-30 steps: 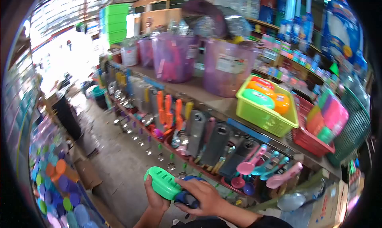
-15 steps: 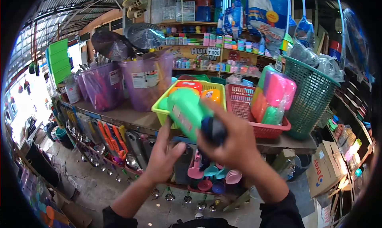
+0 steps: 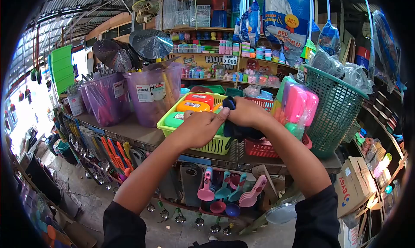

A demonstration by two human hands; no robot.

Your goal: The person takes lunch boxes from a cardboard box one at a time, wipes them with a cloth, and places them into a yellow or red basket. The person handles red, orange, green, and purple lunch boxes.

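Note:
A dark cloth (image 3: pixel 242 129) is bunched in my right hand (image 3: pixel 248 114), which is closed round it at the right front of a yellow-green basket (image 3: pixel 218 145). My left hand (image 3: pixel 201 128) reaches over the basket's front, its fingers curled and its thumb close to the cloth. Its fingertips are partly hidden, so what they grip does not show. Inside the basket lie a red plastic box (image 3: pixel 199 99), an orange plastic box (image 3: pixel 193 106) and a green plastic box (image 3: pixel 174 119). A bit of green shows between my hands, mostly covered.
Purple buckets (image 3: pixel 151 94) with utensils stand left on the counter. A red basket (image 3: pixel 259 148) with wrapped coloured boxes (image 3: pixel 298 103) and a tall green basket (image 3: pixel 335 114) are at right. Scoops (image 3: pixel 206 185) and ladles hang below the counter. A cardboard box (image 3: pixel 352 185) sits lower right.
The green box that my right hand held tilted above the basket is no longer raised. Both hands have come together at the basket's front right, and the view has shifted slightly.

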